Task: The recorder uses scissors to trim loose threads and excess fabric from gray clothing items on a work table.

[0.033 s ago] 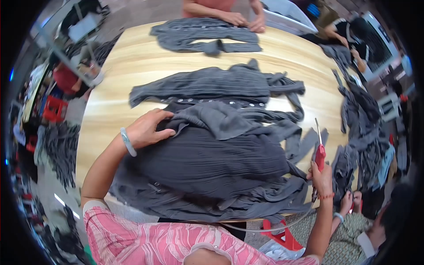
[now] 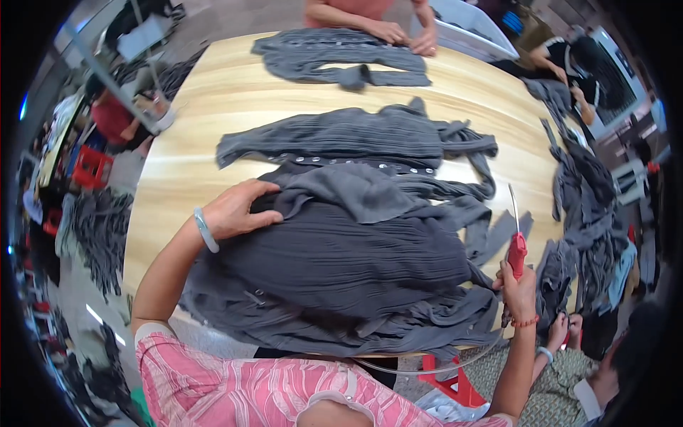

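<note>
A dark grey ribbed knit garment lies heaped in front of me, with a lighter grey fold turned up at its upper edge. My left hand rests on its left side near that fold, thumb and fingers apart. My right hand grips a red air blow gun beside the heap. Its thin metal nozzle points away from me, and a clear hose curves below toward my body. Just beyond the fold lies another grey ribbed garment with a row of metal snaps along its near edge.
Across the wooden table, a person's hands touch another grey garment. More grey clothing is piled along the right side. At the lower right, another person's hands work close by. A white bin stands beyond the far edge.
The view has shifted slightly, so the table and garments sit a little farther right in the picture. Both hands keep nearly the same place and pose.
</note>
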A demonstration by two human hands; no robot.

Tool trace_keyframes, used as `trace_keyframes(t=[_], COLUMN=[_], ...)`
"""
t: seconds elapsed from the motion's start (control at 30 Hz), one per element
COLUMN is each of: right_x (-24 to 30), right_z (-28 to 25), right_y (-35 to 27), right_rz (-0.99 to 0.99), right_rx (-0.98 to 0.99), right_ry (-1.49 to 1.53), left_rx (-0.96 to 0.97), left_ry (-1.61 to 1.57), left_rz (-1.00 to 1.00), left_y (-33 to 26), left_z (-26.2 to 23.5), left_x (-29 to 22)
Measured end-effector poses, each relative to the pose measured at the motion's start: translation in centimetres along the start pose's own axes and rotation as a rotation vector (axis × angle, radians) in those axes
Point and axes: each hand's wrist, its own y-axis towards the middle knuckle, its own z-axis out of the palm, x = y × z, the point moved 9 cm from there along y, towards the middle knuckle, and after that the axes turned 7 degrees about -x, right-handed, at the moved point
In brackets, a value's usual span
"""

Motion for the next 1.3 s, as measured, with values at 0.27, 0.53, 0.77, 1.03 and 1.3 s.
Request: trace_keyframes(t=[0.27, 0.53, 0.77, 1.03, 1.3], right_x=[24.6, 29.7, 28.5, 26.6, 19.0], right_z=[13.7, 27.9, 22.1, 9.5, 2.1], right_y=[-6.9, -7.3, -4.6, -4.8, -3.0], right_rz=[-0.704, -0.821, -0.672, -0.653, -0.502], right_rx=[0.105, 0.243, 0.257, -0.038, -0.136], right_ry=[-0.079, -0.429, -0.149, 0.217, 0.295], left_rx=[-0.215, -0.317, -0.511, -0.273, -0.449], left_ry=[-0.097, -0.218, -0.094, -0.012, 0.018], left_rz=[0.215, 0.238, 0.039, -0.097, 0.088], left_y=[-6.3, -7.1, -7.2, -5.8, -8.1], left_z=[1.1, 1.0, -1.8, 0.4, -3.6], left_x=[-0.5, -0.4, 5.7, 8.2, 5.0])
